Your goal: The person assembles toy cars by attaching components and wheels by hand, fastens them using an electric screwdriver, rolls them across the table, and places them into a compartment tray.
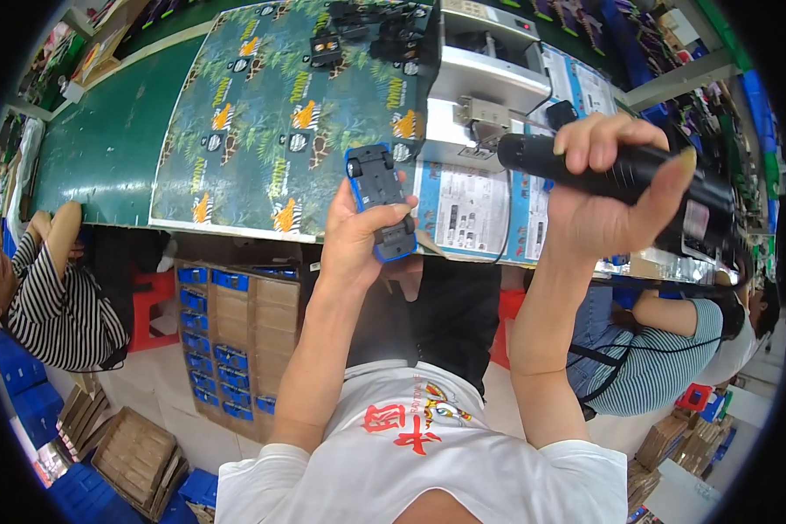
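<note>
My left hand [355, 234] grips a blue toy car [377, 188] over the front edge of the bench. The car is turned over, so its black underside and wheels face up, and my thumb presses across it. My right hand [604, 188] is wrapped round a thick black electric screwdriver [616, 166], fingers over the top and thumb along the near side. The tool lies nearly level, its narrow nose toward the left, apart from the car. No bit can be made out. Behind the nose stands a grey metal machine [485, 87] with a small dispenser on its front.
Printed sheets with animal patterns [271, 131] cover the green bench [92, 166]. Black parts [358, 39] lie in a heap at the back. Below stands a cardboard tray [271, 323] holding blue cars. People sit at left [65, 306] and right [659, 358]; red stools [153, 310] stand nearby.
</note>
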Tool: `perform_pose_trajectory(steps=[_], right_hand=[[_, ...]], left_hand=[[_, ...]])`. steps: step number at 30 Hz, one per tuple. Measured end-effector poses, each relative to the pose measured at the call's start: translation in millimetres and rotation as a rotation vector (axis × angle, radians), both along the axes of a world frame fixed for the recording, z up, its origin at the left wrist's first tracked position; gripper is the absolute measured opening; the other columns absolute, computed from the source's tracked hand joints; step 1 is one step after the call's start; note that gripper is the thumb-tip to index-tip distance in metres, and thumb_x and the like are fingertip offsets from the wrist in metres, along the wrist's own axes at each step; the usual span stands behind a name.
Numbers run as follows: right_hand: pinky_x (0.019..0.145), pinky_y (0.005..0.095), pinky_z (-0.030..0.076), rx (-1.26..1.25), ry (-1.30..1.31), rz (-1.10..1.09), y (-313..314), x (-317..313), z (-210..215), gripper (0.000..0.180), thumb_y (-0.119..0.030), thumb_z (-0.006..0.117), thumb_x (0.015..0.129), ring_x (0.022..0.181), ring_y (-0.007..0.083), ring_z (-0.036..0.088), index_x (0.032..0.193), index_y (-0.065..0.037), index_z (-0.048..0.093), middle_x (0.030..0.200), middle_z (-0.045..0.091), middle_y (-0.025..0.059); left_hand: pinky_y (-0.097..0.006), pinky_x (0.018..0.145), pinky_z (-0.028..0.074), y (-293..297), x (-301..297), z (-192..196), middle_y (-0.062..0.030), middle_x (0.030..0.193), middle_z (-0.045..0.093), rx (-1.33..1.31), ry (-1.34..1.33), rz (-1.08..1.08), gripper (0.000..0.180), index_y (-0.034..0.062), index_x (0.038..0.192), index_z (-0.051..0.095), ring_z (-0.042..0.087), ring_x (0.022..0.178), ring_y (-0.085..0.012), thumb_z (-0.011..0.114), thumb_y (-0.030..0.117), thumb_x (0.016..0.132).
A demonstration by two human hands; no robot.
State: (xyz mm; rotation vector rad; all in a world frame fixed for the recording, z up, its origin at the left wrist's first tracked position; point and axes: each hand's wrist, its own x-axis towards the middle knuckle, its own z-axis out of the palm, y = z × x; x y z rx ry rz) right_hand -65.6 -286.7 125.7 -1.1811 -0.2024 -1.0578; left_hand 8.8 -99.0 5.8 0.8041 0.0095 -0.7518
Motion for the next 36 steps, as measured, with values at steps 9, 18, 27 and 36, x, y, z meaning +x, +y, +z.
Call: perform_pose_trajectory(steps=[9,18,27,36], right_hand=[[0.057,0.034,0.048,-0.164,0.097,-0.232,5.6,25.7,-9.7,0.023,-0.023,0.062,0.095,0.054,0.0164,0.053,0.087,-0.003,0.054,0.065,0.053,0.0065],[0.047,0.0268,0.043,-0.219,0.402,-0.176,2.5,45.2,19.5,0.026,-0.024,0.071,0.09,0.045,0.0127,0.053,0.079,-0.002,0.061,0.057,0.053,0.0034],[0.048,0.0291,0.043,0.192,0.116,0.383,42.5,-13.2,-14.8,0.055,-0.06,0.054,0.093,0.05,0.0126,0.047,0.091,-0.005,0.051,0.062,0.05,0.0029],[0.053,0.0308,0.047,0.186,0.121,0.468,52.4,-13.7,-25.2,0.048,-0.05,0.062,0.091,0.054,0.015,0.051,0.093,-0.003,0.051,0.065,0.052,0.006]], left_hand=[[-0.039,0.071,0.06,-1.7,0.0,1.5,-0.0134,0.119,0.06,0.026,-0.001,-0.017,0.057,0.0036,0.128,0.048,0.066,0.094,-0.0233,0.063,-0.012,0.076],[-0.04,0.07,0.061,-2.1,-0.6,0.2,-0.0137,0.118,0.061,0.045,-0.021,-0.002,0.056,0.0034,0.128,0.048,0.067,0.092,-0.023,0.063,-0.013,0.076],[-0.04,0.073,0.06,-3.9,0.4,4.3,-0.013,0.116,0.061,0.018,-0.021,-0.022,0.057,0.0043,0.127,0.049,0.067,0.093,-0.0241,0.066,-0.01,0.075],[-0.038,0.071,0.059,-3.6,0.3,3.3,-0.0115,0.115,0.06,0.026,-0.005,-0.015,0.053,0.0029,0.123,0.05,0.067,0.092,-0.0245,0.066,-0.01,0.074]])
